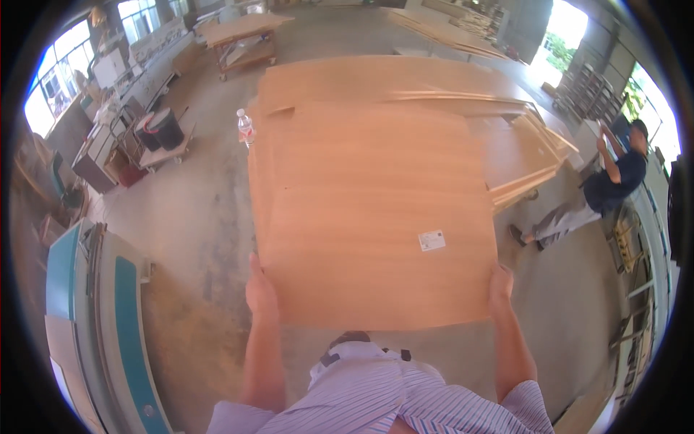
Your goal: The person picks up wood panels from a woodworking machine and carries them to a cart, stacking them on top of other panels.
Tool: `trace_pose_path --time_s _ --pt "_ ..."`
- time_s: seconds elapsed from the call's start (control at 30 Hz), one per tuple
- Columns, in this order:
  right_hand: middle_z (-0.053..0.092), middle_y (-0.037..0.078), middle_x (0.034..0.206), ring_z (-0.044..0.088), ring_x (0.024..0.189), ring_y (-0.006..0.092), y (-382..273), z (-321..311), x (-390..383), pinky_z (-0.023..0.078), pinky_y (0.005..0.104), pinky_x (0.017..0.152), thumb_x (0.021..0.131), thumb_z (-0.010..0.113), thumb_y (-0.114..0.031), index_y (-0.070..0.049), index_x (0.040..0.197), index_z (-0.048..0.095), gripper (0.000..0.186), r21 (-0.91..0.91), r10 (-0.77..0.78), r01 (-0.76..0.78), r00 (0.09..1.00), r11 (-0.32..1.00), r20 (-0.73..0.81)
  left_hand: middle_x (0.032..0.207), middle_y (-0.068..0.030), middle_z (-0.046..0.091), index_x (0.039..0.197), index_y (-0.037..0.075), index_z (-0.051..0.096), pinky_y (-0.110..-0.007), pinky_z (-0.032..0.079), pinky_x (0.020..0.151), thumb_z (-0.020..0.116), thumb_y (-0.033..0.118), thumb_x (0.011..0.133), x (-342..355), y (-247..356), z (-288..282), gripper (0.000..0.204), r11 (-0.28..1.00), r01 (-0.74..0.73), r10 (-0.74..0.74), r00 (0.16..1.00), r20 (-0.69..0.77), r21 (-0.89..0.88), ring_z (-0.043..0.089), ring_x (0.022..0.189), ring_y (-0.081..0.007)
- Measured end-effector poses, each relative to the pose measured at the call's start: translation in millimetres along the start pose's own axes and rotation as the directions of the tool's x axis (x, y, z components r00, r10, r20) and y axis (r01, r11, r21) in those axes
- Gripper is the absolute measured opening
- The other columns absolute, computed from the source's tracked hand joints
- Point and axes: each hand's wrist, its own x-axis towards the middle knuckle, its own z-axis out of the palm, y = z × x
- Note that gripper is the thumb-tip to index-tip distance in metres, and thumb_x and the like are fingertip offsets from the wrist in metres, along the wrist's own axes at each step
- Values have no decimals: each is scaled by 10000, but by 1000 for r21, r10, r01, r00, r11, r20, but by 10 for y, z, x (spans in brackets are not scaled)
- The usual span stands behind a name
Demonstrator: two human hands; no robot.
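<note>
A wide wooden panel (361,195) with a small white label (431,241) on its face stretches out in front of me. My left hand (261,289) grips its left edge near the close corner. At the opposite edge, my right hand (500,283) is closed round the side in the same way. The fingers of both hands are partly hidden by the panel. Beyond and beneath it lie more wooden panels (383,76), some stacked askew at the right. Whether the held panel rests on that stack at its far end, I cannot tell.
A clear plastic bottle (245,126) stands at the stack's far left corner. At the right a person (614,173) in a dark shirt stands with arms raised. A teal and white machine (119,325) is close on my left. Dark buckets (163,130) sit on a low trolley.
</note>
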Motion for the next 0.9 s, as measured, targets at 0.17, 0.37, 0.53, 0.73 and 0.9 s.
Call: trace_pose_path --time_s 0.17,0.37,0.53,0.73,0.9 --pt "653 157 985 598 934 281 -806 692 410 432 351 838 860 567 -343 57 1022 630 436 -147 -41 56 994 988 101 1089 -162 645 1100 -51 624 -368 399 912 296 662 905 330 248 147 809 994 92 -83 988 -134 63 569 1042 -285" --pt "655 189 972 604 930 307 -1020 1133 997 433 352 839 858 548 -319 60 1004 634 415 -88 -86 108 970 990 229 1002 -113 643 1053 -54 619 -343 426 854 350 601 927 536 379 383 718 975 109 -137 982 -133 -196 577 946 -228" --pt "653 191 1028 602 991 316 -791 1369 1455 431 366 856 865 545 -333 53 1016 632 423 -197 -103 130 985 972 142 973 -86 624 1009 -48 616 -330 444 819 377 574 935 506 570 533 670 954 187 -221 967 -125 -235 570 890 -200" --pt "640 195 1083 587 1049 333 -1096 1374 1267 435 388 881 883 530 -328 42 1016 636 408 -142 -79 115 968 983 240 1012 -110 630 1069 -57 615 -335 441 822 398 566 932 463 653 618 674 981 154 -176 962 -211 -118 568 897 -209" --pt "608 194 1106 555 1062 360 -1324 1047 1266 437 432 890 847 538 -288 17 1066 611 383 -593 -428 689 724 417 541 1116 -174 595 1157 -27 578 -371 432 883 455 473 943 207 1267 576 557 770 0 26 999 -31 638 555 1040 -244"
